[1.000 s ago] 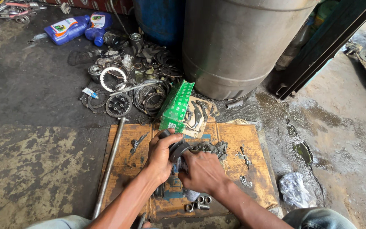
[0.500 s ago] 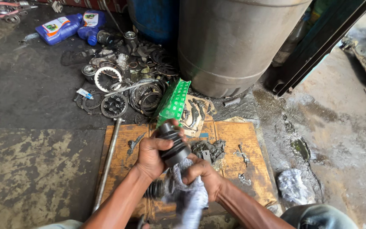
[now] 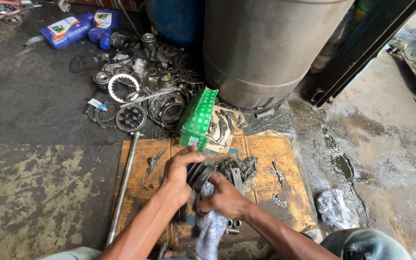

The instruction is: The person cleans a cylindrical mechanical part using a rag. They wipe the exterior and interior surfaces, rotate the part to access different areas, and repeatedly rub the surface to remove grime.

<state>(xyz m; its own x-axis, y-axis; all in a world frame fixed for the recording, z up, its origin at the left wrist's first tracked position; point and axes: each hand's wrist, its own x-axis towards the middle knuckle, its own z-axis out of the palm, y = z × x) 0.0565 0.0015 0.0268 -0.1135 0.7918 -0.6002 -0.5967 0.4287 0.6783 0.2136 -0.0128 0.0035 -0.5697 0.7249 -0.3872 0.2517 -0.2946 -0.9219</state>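
Note:
My left hand (image 3: 179, 175) grips a black ribbed rubber boot (image 3: 199, 175) on a dark shaft, held over a stained wooden board (image 3: 270, 188). My right hand (image 3: 225, 197) presses a grey-white rag (image 3: 210, 226) against the lower part of the boot; the rag hangs down toward my knees. A lump of dark grease and a small metal tool (image 3: 237, 168) lie on the board just right of my hands. Small metal rollers (image 3: 232, 224) sit by my right wrist.
A green box (image 3: 197, 118) leans at the board's far edge. Behind it are clutch plates, rings and gears (image 3: 145, 101), two blue oil bottles (image 3: 78, 26), a large grey drum (image 3: 266, 43) and a blue drum (image 3: 174, 19). A long steel rod (image 3: 123, 183) lies left of the board. Wet floor on the right.
The boot rose from low on the board to upright half a second ago, and now sits lower and tilted right. The rag came into my right hand and wraps the shaft.

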